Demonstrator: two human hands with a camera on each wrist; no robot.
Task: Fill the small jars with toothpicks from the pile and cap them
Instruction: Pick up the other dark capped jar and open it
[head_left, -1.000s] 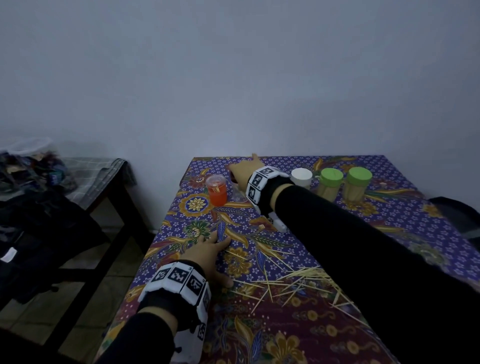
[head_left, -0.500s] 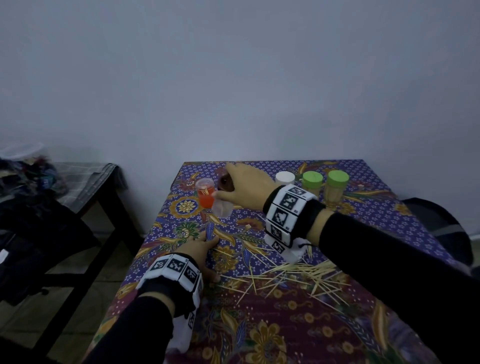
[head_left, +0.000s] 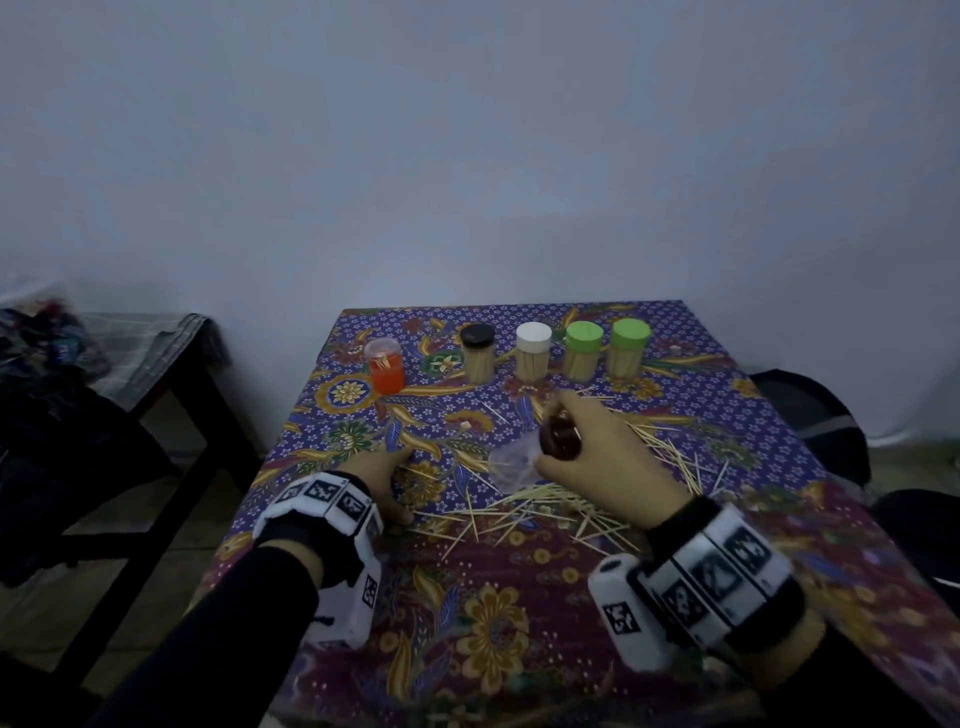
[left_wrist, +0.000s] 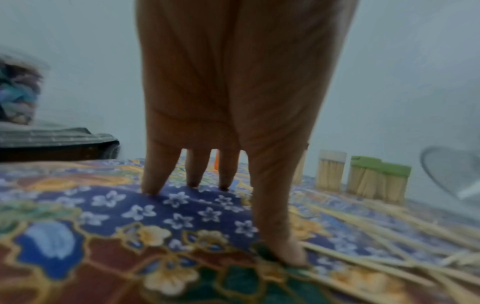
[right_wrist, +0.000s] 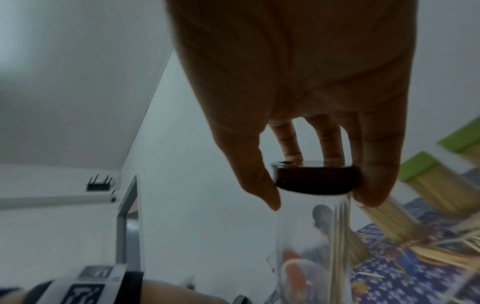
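My right hand (head_left: 582, 441) grips a clear jar (head_left: 511, 462) by its dark brown cap (head_left: 560, 441) and holds it tilted just above the toothpick pile (head_left: 540, 512). In the right wrist view the fingers (right_wrist: 374, 164) and thumb curl round the cap (right_wrist: 314, 182); the jar (right_wrist: 311, 236) looks nearly empty. My left hand (head_left: 387, 467) rests flat on the patterned cloth, left of the pile, holding nothing. In the left wrist view its straight fingers (left_wrist: 226, 170) touch the cloth. Filled jars stand at the back: black cap (head_left: 478, 353), white cap (head_left: 533, 351), two green caps (head_left: 584, 351).
An orange jar (head_left: 385, 366) with a clear lid stands at the back left. The batik-covered table (head_left: 519, 649) ends at a grey wall. A dark side table (head_left: 156, 353) with clothes is on the left, and dark bags (head_left: 815, 415) lie on the floor at the right.
My right hand has come back from the jar row toward me, carrying the dark-capped clear jar down to the pile. The left hand has stayed on the cloth.
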